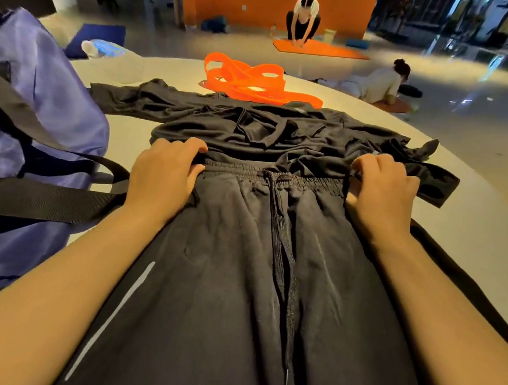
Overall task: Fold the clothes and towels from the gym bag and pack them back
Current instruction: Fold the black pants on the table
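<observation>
Hands, two: left (165, 175), right (381, 194) grip one black shorts (240, 268) waistband.

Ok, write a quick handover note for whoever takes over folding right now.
Left hand and right hand each grip an end of the waistband of the black drawstring shorts, spread flat and unfolded on the pale round table. Beyond them lies a crumpled black shirt, unfolded. The purple gym bag sits at left. Nothing visibly packed yet; fold both, then pack.
</observation>
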Motion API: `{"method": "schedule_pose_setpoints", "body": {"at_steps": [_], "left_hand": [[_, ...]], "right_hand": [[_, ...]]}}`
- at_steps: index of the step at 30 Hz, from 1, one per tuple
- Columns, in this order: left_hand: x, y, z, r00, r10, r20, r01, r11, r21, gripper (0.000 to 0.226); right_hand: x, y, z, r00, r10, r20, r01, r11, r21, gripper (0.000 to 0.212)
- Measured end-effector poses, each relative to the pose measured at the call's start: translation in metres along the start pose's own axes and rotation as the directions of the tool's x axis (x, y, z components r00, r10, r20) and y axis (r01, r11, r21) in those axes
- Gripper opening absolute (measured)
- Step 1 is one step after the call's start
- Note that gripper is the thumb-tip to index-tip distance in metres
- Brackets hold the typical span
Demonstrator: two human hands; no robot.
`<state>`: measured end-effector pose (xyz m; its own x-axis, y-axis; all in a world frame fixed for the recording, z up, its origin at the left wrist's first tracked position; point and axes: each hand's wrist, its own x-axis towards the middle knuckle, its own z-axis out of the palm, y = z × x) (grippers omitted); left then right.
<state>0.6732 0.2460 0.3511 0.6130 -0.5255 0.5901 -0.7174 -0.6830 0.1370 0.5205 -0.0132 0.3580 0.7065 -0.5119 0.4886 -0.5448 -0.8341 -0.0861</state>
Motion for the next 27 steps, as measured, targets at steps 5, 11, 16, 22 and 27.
{"method": "schedule_pose_setpoints", "body": {"at_steps": [5,11,16,22,27], "left_hand": [[0.012,-0.002,0.009,0.999,-0.035,0.002,0.035,0.999,0.026,0.026],[0.014,-0.002,0.014,0.998,-0.052,0.036,0.05,0.998,0.045,0.027],[0.011,-0.001,0.012,0.998,-0.042,0.05,0.039,0.998,0.058,0.026],[0.011,-0.006,0.016,1.0,-0.007,-0.016,0.008,0.999,0.05,0.023],[0.007,0.005,-0.002,0.995,-0.047,-0.093,0.041,0.997,-0.061,0.032]], "right_hand": [[0.017,-0.001,0.011,1.0,-0.018,-0.023,0.018,1.0,0.0,0.03],[0.02,0.0,0.017,0.999,-0.026,-0.028,0.026,1.0,0.011,0.028],[0.018,0.002,0.017,0.999,-0.022,-0.032,0.024,0.999,0.049,0.024],[0.021,0.004,0.023,0.999,-0.034,-0.038,0.036,0.998,0.044,0.024],[0.017,-0.004,0.023,0.999,-0.027,-0.016,0.026,0.995,-0.094,0.02]]}}
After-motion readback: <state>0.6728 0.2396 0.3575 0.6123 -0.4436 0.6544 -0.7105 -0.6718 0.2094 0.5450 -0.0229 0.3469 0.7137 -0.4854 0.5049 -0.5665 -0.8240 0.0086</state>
